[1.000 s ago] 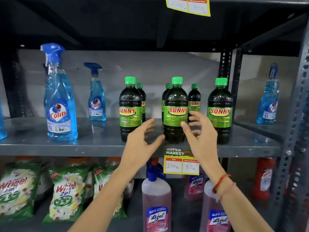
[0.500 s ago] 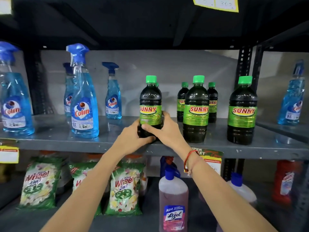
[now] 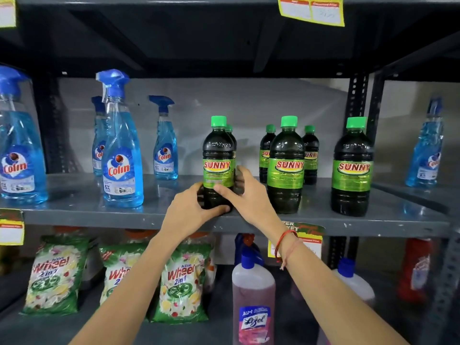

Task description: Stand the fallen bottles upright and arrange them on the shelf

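Several dark Sunny bottles with green caps and green labels stand upright on the grey shelf (image 3: 87, 215). The front left Sunny bottle (image 3: 218, 150) stands near the shelf's front edge, and both hands wrap its lower half. My left hand (image 3: 189, 212) cups the base from the left and front. From the right, my right hand (image 3: 245, 195) grips it at the label. Another bottle hides right behind it. A middle front bottle (image 3: 286, 165) and a right front bottle (image 3: 352, 168) stand apart, with two more (image 3: 266, 150) (image 3: 310, 153) at the back.
Blue Colin spray bottles (image 3: 123, 158) stand on the left of the same shelf, one more (image 3: 427, 150) on the neighbouring bay at right. Below are Wheel detergent bags (image 3: 181, 285) and Lizol bottles (image 3: 252, 295). A dark upright post (image 3: 357, 108) bounds the bay at right.
One second ago both hands hovered open in front of the bottles. They then closed on the front left bottle's lower half and hold it now; my view shifted left.
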Demonstrator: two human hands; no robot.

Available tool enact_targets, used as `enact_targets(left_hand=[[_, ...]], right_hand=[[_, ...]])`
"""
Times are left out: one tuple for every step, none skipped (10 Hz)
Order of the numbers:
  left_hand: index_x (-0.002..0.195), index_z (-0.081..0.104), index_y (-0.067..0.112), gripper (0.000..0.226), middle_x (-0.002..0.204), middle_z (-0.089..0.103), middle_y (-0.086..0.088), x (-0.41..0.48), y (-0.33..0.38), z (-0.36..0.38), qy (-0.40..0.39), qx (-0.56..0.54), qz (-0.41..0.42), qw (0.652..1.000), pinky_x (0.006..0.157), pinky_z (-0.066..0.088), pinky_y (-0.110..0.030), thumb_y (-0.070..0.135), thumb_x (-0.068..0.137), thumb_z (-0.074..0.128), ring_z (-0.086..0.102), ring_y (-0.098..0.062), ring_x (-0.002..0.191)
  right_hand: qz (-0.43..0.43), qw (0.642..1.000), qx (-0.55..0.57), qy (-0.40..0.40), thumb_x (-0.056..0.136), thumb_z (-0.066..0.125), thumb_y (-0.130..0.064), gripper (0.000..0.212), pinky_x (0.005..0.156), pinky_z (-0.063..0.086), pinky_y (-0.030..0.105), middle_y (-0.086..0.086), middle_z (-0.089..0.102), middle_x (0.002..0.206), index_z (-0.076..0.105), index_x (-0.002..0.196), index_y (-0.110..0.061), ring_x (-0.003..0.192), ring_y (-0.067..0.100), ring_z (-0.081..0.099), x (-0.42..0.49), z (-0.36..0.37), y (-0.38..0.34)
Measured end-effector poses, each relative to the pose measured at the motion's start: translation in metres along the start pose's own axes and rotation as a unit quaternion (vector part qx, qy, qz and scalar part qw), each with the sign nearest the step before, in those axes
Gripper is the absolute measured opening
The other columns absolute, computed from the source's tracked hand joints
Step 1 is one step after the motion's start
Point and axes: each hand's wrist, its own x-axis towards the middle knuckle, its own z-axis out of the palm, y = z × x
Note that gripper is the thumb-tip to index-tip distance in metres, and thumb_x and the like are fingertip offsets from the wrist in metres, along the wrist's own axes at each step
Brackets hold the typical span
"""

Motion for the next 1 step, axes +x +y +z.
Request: enact_targets(left_hand=[[0.134, 0.044, 0.015, 0.08, 0.133, 0.054, -0.006, -0.003, 0.0043, 0.0023, 0.07, -0.03, -0.014, 0.997, 0.099, 0.042, -0.035, 0.054, 0.07, 0.072, 0.05, -0.019, 0.12]], right_hand=[[-0.109, 0.976, -0.109, 0.154, 0.087, 0.057, -0.048, 0.052, 0.083, 0.052, 0.034, 0.003, 0.06, 0.116, 0.05, 0.127, -0.014, 0.104, 0.014, 0.056, -0.012, -0.0155, -0.0037]])
